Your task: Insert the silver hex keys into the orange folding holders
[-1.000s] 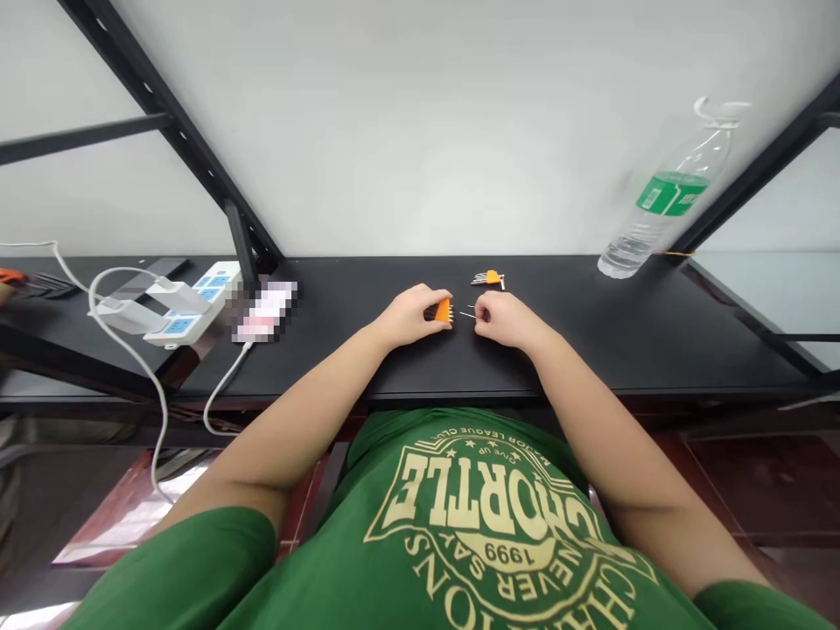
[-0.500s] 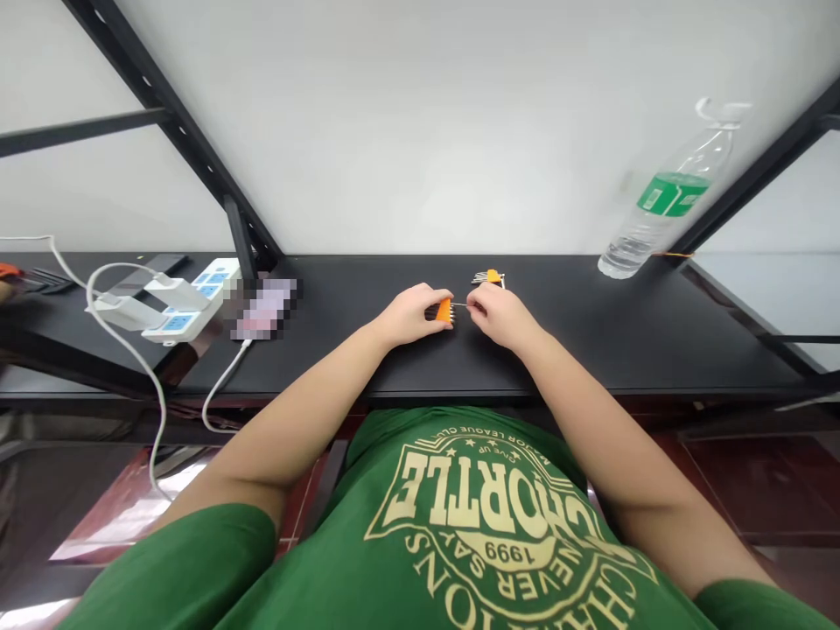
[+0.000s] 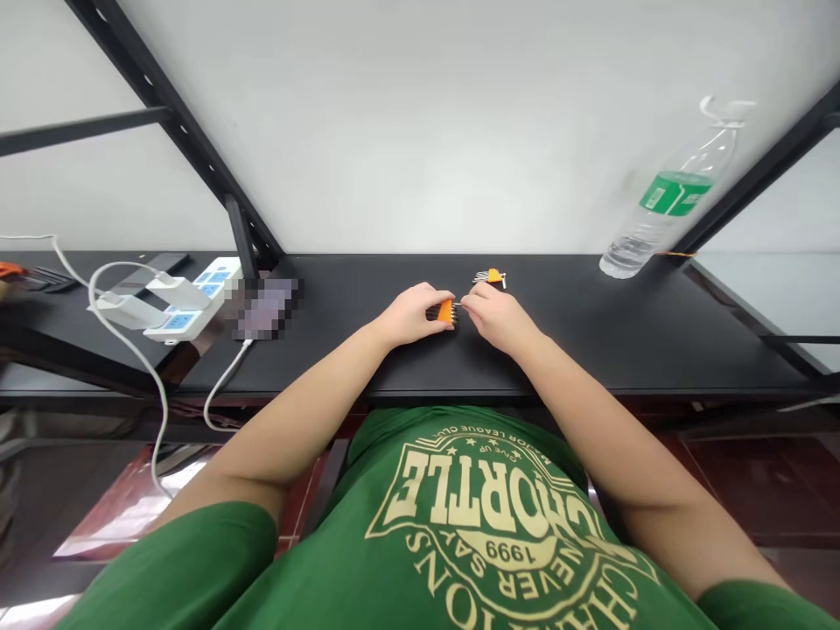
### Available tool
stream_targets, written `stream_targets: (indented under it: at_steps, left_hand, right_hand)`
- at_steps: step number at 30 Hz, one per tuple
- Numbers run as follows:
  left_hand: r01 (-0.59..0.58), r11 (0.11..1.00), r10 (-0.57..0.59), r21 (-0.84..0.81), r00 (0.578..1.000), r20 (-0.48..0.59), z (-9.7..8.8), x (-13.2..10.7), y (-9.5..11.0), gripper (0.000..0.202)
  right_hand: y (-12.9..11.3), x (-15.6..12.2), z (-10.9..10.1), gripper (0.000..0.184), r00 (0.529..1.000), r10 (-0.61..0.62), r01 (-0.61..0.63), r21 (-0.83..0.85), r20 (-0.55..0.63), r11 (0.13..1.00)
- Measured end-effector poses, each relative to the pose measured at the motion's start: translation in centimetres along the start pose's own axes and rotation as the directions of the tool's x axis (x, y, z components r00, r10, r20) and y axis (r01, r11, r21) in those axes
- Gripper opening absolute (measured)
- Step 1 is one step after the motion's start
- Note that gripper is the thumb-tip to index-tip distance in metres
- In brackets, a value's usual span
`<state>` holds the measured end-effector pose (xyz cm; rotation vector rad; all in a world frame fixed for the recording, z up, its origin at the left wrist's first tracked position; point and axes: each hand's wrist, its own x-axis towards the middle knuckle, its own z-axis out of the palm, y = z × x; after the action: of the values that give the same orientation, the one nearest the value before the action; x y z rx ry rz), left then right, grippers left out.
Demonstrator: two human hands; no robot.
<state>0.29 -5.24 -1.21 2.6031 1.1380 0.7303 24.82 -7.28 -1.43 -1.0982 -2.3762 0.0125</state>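
Note:
Between thumb and fingers, my left hand (image 3: 413, 315) grips an orange hex key holder (image 3: 445, 311) with several metal keys in it. Their ends stick out on the right side, towards my other hand. My right hand (image 3: 495, 317) is closed in a pinch on a thin metal hex key (image 3: 458, 304), whose visible part reaches the holder's edge; the rest is hidden by my fingers. Just behind my right hand, a second orange holder (image 3: 494, 276) with several silver keys lies on the black table (image 3: 354, 289).
A clear water bottle (image 3: 669, 197) with a green label stands at the back right. At the left are a white power strip (image 3: 197, 302) with plugs, a blurred-out phone (image 3: 268, 308) and a white cable (image 3: 220, 385). Black metal posts (image 3: 190, 140) frame both sides.
My right hand has moved slightly left, closer to the holder, and less of the hex key shows between my hands. My left hand stays in place.

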Motion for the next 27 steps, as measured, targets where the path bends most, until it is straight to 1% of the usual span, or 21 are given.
stream_targets:
  at_steps: [3, 6, 9, 11, 13, 14, 15, 17, 19, 22, 24, 25, 26, 27]
  left_hand:
    - [0.003, 1.000, -0.003, 0.000, 1.000, -0.008, 0.0, 0.0, -0.1, 0.053]
    - [0.004, 1.000, -0.004, -0.017, 1.000, -0.021, 0.0, -0.1, -0.1, 0.054]
    - [-0.021, 0.999, 0.020, -0.040, 1.000, -0.015, 0.0, 0.0, 0.1, 0.051]
    - [-0.059, 0.997, 0.060, -0.054, 0.998, 0.014, -0.1, 0.1, 0.4, 0.045]
    - [-0.104, 0.993, 0.106, -0.057, 0.993, 0.044, -0.1, 0.2, 0.7, 0.037]
    - [-0.121, 0.991, 0.123, -0.057, 0.991, 0.049, 0.0, 0.2, 0.8, 0.035]
    - [-0.131, 0.990, 0.134, -0.060, 0.990, 0.044, 0.0, 0.3, 0.9, 0.035]
    - [-0.138, 0.987, 0.139, -0.077, 0.990, 0.005, 0.1, 0.2, 1.0, 0.038]
    - [-0.139, 0.985, 0.136, -0.101, 0.990, -0.041, 0.2, 0.1, 1.0, 0.044]
    - [-0.145, 0.983, 0.136, -0.114, 0.987, -0.080, 0.2, -0.1, 1.3, 0.046]
    - [-0.153, 0.981, 0.143, -0.118, 0.986, -0.088, 0.1, -0.2, 1.6, 0.046]
    - [-0.156, 0.980, 0.145, -0.121, 0.985, -0.090, 0.1, -0.2, 1.8, 0.046]
    - [-0.156, 0.980, 0.146, -0.122, 0.985, -0.087, 0.1, -0.2, 1.9, 0.046]
    - [-0.154, 0.981, 0.145, -0.117, 0.986, -0.083, 0.1, -0.1, 1.9, 0.046]
  right_hand:
    - [0.2, 0.2, 0.3, 0.027, 0.998, -0.016, 0.022, 0.122, -0.054, 0.992]
    - [0.6, 0.4, 0.1, 0.022, 0.995, 0.026, 0.002, 0.271, -0.100, 0.963]
    - [0.7, 0.4, -0.1, 0.017, 0.992, 0.070, -0.023, 0.389, -0.108, 0.921]
    - [0.5, 0.5, 0.0, 0.014, 0.992, 0.087, -0.034, 0.478, -0.089, 0.878]
    - [0.3, 0.6, 0.2, 0.008, 0.991, 0.134, -0.090, 0.602, -0.028, 0.793]
    - [0.2, 0.6, 0.3, 0.005, 0.986, 0.166, -0.135, 0.669, 0.018, 0.731]
    - [0.1, 0.7, 0.4, 0.006, 0.978, 0.197, -0.182, 0.731, 0.066, 0.658]
    - [0.0, 0.8, 0.5, 0.019, 0.956, 0.246, -0.267, 0.822, 0.160, 0.503]
    - [0.0, 0.9, 0.5, 0.034, 0.933, 0.268, -0.330, 0.870, 0.241, 0.365]
    - [0.0, 1.1, 0.2, 0.052, 0.897, 0.266, -0.408, 0.891, 0.352, 0.197]
    - [-0.1, 1.1, 0.0, 0.058, 0.877, 0.242, -0.454, 0.880, 0.415, 0.139]
    - [-0.1, 1.1, 0.0, 0.059, 0.868, 0.229, -0.477, 0.869, 0.441, 0.135]
    - [-0.1, 1.1, -0.1, 0.058, 0.862, 0.225, -0.492, 0.857, 0.455, 0.153]
    - [0.0, 1.1, -0.1, 0.057, 0.862, 0.234, -0.495, 0.846, 0.450, 0.199]
